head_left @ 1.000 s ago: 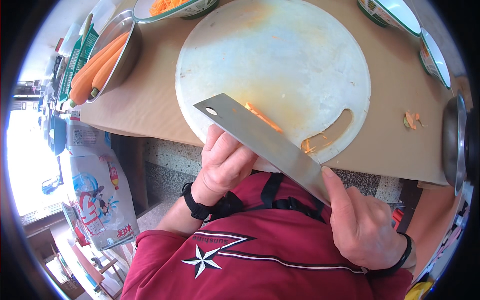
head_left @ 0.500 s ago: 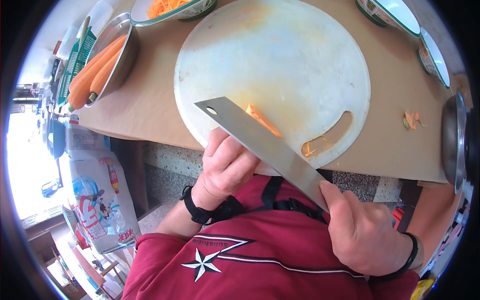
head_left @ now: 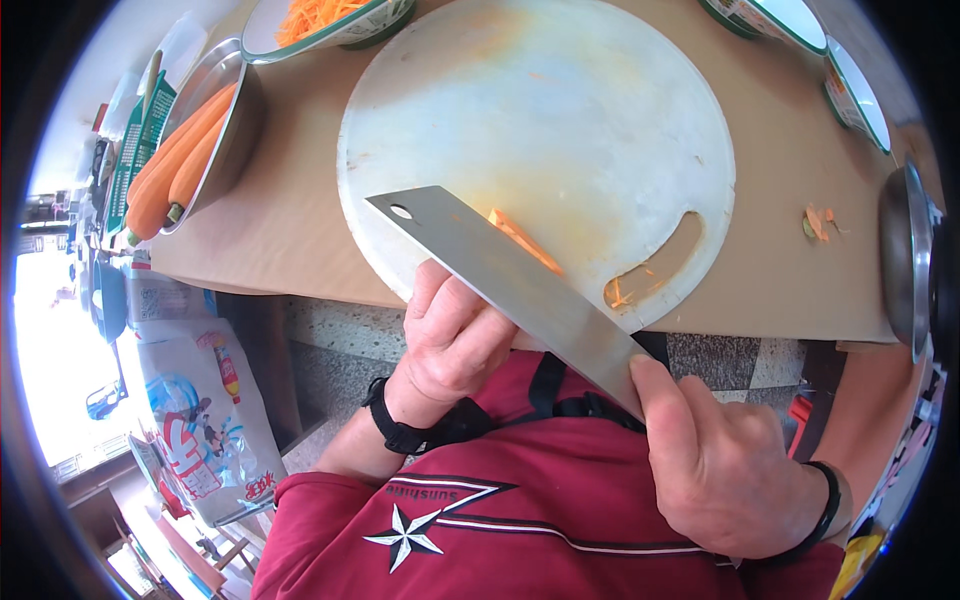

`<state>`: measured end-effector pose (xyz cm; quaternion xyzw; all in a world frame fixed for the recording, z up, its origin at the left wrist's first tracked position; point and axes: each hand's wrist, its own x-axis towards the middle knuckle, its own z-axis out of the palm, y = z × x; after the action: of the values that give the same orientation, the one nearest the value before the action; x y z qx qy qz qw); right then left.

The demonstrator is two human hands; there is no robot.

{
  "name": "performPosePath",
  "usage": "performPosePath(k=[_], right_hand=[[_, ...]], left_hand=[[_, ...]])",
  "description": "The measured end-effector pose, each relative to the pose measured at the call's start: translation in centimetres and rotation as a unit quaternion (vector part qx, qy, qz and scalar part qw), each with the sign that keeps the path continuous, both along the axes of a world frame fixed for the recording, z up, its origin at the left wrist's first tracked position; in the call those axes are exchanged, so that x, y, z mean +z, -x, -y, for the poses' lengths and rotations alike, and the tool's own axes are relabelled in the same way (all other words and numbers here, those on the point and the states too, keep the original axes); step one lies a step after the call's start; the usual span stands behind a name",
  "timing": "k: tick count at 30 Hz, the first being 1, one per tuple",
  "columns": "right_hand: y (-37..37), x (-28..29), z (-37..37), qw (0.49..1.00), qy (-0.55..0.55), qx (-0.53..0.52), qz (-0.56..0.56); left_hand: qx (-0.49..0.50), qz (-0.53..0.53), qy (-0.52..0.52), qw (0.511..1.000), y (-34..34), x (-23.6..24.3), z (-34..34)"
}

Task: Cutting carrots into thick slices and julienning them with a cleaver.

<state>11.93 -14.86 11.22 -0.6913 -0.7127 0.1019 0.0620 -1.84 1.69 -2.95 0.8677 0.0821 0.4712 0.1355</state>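
My right hand (head_left: 716, 463) grips a wide steel cleaver (head_left: 503, 291) at its lower right end, index finger on the blade, handle hidden by the hand. The blade slants over the near part of a round white cutting board (head_left: 540, 120). My left hand (head_left: 450, 335) is curled closed just under the blade, fingertips hidden behind the steel; what they hold, if anything, I cannot make out. A long piece of carrot (head_left: 528, 243) shows along the blade's upper edge, partly covered by it. A few orange shreds (head_left: 619, 298) sit in the board's handle slot.
Whole carrots (head_left: 175, 170) fill a steel basin (head_left: 243, 135) at left. A bowl (head_left: 355, 35) of shredded carrot stands at top left, two bowls (head_left: 860, 100) at top right. Carrot scraps (head_left: 818, 224) and a dark pan (head_left: 905, 260) are at right, a green basket (head_left: 135, 155) at far left.
The cleaver's tip and both hands have shifted slightly in view, along with the board and surroundings. My hands keep their grip, and the carrot piece stays along the blade.
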Motion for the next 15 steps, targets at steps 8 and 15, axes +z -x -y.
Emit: performPosePath(k=[8, 15], right_hand=[[0.1, 0.6, -0.8, 0.999, 0.031, -0.01, 0.009], [0.3, 0.4, -2.2, 0.997, 0.059, -0.033, -0.028]], left_hand=[[0.006, 0.005, -0.013, 1.0, -0.2, 0.6, -0.4], [-0.002, 0.001, -0.002, 1.0, -0.1, 0.7, -0.4]])
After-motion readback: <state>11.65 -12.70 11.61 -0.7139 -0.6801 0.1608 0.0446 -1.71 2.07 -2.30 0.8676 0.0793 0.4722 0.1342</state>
